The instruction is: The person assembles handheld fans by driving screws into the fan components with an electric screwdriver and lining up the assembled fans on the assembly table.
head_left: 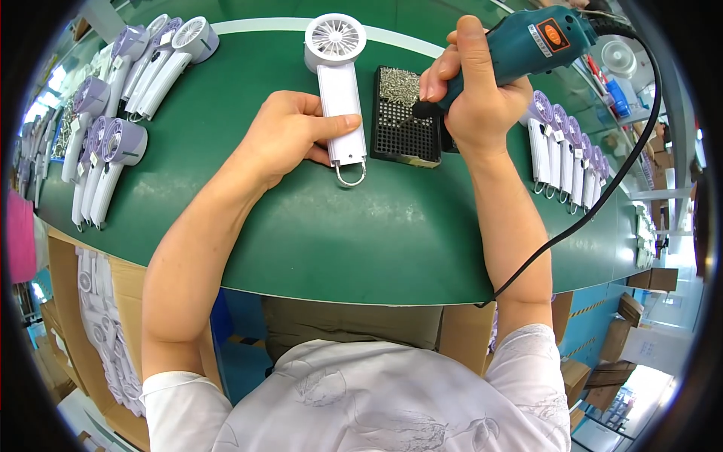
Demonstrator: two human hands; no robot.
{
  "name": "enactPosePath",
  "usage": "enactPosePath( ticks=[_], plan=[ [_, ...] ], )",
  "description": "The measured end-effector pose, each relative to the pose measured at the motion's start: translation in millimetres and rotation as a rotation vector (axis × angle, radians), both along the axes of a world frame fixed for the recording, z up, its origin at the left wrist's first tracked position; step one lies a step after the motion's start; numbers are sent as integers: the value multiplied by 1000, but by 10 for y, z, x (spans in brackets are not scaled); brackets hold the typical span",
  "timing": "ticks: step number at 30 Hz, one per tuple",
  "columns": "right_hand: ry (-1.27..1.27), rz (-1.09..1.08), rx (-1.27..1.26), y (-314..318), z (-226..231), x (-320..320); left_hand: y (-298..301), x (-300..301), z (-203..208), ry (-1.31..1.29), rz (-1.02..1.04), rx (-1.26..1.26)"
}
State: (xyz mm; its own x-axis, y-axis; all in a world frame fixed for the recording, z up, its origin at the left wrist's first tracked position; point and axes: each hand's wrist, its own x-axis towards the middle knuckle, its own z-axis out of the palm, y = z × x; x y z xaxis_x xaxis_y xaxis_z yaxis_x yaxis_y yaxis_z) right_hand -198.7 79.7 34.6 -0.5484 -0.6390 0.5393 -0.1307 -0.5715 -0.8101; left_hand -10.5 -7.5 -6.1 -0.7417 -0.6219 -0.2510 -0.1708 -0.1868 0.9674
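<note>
My left hand [301, 132] is closed around the handle of a white handheld fan [340, 87], which lies on the green table with its round grille away from me and a wire loop at its near end. In my right hand [486, 102] is a teal electric screwdriver [531, 45], its dark nose pointing left and down. That nose hovers over a black screw tray [403, 139] with rows of holes. Loose silvery screws [399, 85] are heaped at the tray's far end. The tip of the bit is too small to make out clearly.
Several white and lilac fans [109, 162] stand in groups on the left of the table [361, 248]; a row of fans [565, 147] lines the right. The screwdriver's black cable [595, 207] loops past my right forearm. A cardboard box [124, 301] of white parts sits below left.
</note>
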Motion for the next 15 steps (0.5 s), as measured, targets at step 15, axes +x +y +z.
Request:
enactPosePath(
  ticks=[15],
  plan=[
    [158,13,91,-26,17,91,29,-10,26,-46,37,-21]
  ],
)
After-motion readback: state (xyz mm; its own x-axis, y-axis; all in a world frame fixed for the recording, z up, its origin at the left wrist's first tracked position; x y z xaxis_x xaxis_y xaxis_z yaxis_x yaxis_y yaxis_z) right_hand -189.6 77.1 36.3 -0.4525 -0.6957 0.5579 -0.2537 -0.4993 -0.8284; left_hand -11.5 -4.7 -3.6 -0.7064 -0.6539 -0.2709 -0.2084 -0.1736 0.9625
